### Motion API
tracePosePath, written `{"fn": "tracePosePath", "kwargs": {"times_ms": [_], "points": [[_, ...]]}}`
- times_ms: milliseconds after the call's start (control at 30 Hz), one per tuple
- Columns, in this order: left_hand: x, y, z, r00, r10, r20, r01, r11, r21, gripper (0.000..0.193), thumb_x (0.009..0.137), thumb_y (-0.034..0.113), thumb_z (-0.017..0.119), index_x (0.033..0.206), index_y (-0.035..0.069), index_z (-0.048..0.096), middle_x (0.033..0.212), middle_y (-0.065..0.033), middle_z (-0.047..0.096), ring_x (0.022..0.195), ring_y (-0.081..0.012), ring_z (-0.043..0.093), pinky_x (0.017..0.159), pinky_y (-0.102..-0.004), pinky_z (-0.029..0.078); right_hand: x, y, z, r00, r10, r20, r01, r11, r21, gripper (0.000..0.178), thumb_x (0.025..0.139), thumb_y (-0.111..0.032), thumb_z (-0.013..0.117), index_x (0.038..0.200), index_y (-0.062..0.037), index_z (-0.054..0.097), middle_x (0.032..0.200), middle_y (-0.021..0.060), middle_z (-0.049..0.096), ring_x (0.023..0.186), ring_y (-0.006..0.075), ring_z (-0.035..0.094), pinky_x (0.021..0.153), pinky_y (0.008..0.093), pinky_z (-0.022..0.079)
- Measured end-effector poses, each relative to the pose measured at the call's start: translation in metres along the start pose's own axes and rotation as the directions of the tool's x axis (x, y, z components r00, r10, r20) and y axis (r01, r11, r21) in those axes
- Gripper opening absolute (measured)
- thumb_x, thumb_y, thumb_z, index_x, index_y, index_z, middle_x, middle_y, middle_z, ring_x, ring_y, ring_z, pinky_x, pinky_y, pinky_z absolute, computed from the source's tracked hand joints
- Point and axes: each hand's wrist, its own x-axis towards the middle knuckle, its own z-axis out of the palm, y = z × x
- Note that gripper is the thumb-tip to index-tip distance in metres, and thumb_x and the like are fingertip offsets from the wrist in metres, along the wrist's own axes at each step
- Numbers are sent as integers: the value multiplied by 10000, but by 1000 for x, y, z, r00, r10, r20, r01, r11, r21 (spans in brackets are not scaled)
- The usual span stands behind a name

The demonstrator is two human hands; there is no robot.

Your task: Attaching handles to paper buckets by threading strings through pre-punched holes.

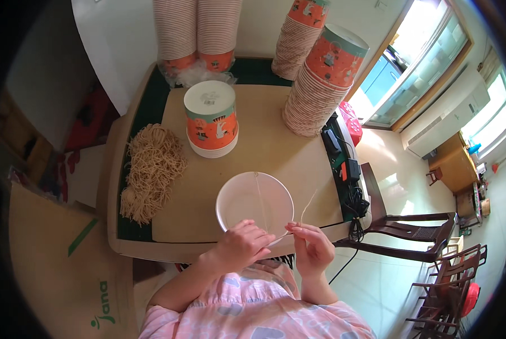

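Observation:
A white paper bucket [236, 198] stands at the table's near edge with its mouth facing up. A thin beige cord [260, 195] runs across its mouth from the far rim toward the near rim. My left hand [241, 244] is closed at the near rim, its fingertips pressed on the cord; whether they also grip the rim is hard to see. My right hand [313, 246] is just right of the bucket, pinching the cord between thumb and fingers. The cord's loose end [308, 206] sticks up above that hand.
A heap of beige cords [151, 169] lies on the left. Upside-down orange-and-green paper buckets [212, 127] stand beyond, with tall bucket stacks [321, 85] behind. A power strip [331, 142] and black cables [355, 203] line the right edge. A wooden chair [411, 226] stands beside the table.

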Motion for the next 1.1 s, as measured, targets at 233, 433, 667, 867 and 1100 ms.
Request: {"fn": "tracePosePath", "kwargs": {"times_ms": [233, 433, 667, 867, 1100], "points": [[2, -14, 7, 997, -81, 10, 81, 997, 7, 117, 772, 171, 692, 835, 86, 642, 769, -51, 635, 749, -222, 627, 733, -367, 487, 4, -3, 16, 989, 15, -147, 15, 979, 203, 189, 851, 165, 509, 948, 54, 626, 943, 196, 665, 864, 264, 678, 792, 359, 560], [13, -32, 1, 993, -110, -40, 112, 992, 63, 114, 770, 149, 689, 836, 70, 640, 772, -66, 634, 743, -250, 626, 707, -362, 492, -7, -2, 27, 999, 39, 11, -40, 943, 330, 110, 842, 130, 559, 891, 51, 617, 889, 187, 656, 802, 250, 670, 743, 350, 567], [10, -22, -18, 956, -177, -232, 175, 984, -31, 140, 745, 77, 717, 878, 50, 680, 840, -87, 658, 780, -262, 641, 719, -374, 518, -11, 1, 13, 948, 318, 24, -219, 595, 774, 249, 850, 142, 518, 1066, 19, 516, 898, 156, 646, 770, 224, 674, 723, 382, 585], [-2, -14, -34, 924, -182, -335, 208, 977, 42, 129, 749, 75, 711, 871, 75, 669, 969, -82, 630, 915, -241, 613, 797, -369, 513, -11, 12, -3, 921, 389, -2, -203, 485, 850, 289, 898, 75, 484, 1175, -6, 487, 931, 188, 681, 787, 252, 680, 817, 372, 531], [-3, -21, -13, 973, -61, -222, 96, 984, 150, 145, 784, 166, 708, 897, 88, 661, 1049, -64, 619, 1022, -235, 578, 976, -425, 432, -12, 18, -12, 878, 460, 130, -279, 272, 921, 80, 903, 1, 566, 982, -15, 569, 866, 144, 657, 717, 199, 627, 706, 336, 507]]}}
